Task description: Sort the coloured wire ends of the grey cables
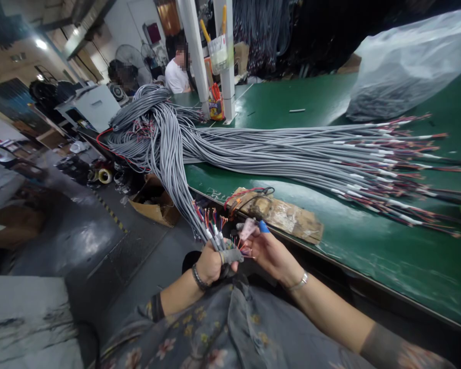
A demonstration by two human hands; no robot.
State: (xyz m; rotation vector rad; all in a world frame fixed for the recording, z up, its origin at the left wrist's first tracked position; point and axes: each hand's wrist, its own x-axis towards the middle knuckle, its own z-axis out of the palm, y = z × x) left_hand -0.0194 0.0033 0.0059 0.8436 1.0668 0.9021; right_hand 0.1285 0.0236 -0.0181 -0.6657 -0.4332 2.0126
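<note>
My left hand (212,262) is wrapped round the end of a bunch of grey cables (184,197), with a grey covering on its thumb. White bands and stripped ends with fine coloured wires (214,220) stick up above that fist. Close beside it, my right hand (271,254) has its fingers bent at the orange and dark wire ends (245,250) of one cable, which it seems to pinch. Pale wraps and a blue cover are on its fingertips. The exact contact is partly hidden by the fingers.
On the green table (369,277) lie a long cable bundle (292,151), a worn wooden block (288,218) with a wired tool, and a clear plastic bag (403,72). A white post (194,51) rises behind. A cardboard box (155,202) stands below; a person (176,74) sits beyond.
</note>
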